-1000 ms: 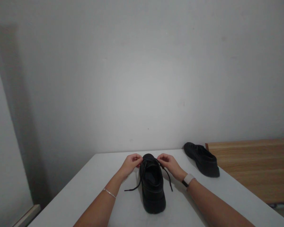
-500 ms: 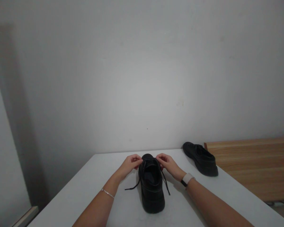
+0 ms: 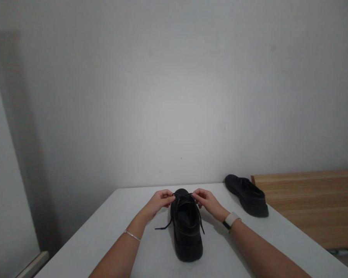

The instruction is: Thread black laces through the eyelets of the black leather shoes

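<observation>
A black lace-up shoe (image 3: 188,243) stands upright on the white table, heel toward me and toe toward the wall. At its left side my left hand (image 3: 161,200) pinches the black shoelace (image 3: 164,227) between thumb and fingertips. Opposite, my right hand (image 3: 204,200) is closed in a pinch on the lace at the shoe's right side. The lace runs across the top of the shoe between my hands. One loose end lies out to the left on the table, and the other hangs along the right side.
A second black shoe (image 3: 251,199) rests at the table's back right edge, turned at an angle. Beyond it stands a wooden slatted surface (image 3: 307,208). The white table (image 3: 104,231) meets a pale wall (image 3: 174,116) at the back.
The lace end on the right has drawn up a little and hangs closer to the shoe. Both hands keep nearly the same place, pinched on the lace.
</observation>
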The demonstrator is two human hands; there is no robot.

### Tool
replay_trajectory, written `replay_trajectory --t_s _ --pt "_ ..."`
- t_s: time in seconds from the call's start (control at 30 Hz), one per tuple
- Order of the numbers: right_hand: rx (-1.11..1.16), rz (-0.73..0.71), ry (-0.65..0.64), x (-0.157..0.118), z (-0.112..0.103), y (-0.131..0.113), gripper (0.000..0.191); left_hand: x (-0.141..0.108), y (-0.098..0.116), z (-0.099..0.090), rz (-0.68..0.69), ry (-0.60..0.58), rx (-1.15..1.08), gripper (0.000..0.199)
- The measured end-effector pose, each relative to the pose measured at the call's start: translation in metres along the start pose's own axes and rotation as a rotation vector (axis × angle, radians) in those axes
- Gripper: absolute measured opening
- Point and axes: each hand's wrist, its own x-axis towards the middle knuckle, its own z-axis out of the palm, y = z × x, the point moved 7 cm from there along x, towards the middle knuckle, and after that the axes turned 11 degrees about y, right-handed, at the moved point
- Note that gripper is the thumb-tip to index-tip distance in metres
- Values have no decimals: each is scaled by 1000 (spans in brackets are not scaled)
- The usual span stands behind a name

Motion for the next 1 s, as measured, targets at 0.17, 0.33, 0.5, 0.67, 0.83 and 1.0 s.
replay_trajectory --t_s 0.17,0.33,0.5,0.67,0.83,1.0 --pt "22 -5 45 3 -7 -2 39 3 1 -6 28 42 5 34" --pt "51 25 46 1 -8 -7 38 4 1 -10 44 63 1 33" --pt "108 87 -13 -4 -5 -4 34 2 -2 -6 6 14 -6 33" --pt "210 104 91 1 -17 1 34 2 1 -10 0 52 -102 30" --pt "341 168 53 -1 -10 3 38 -3 6 -2 -21 -8 -285 30" --pt "457 194 95 0 -15 -1 36 -3 8 -5 -27 63 -372 28"
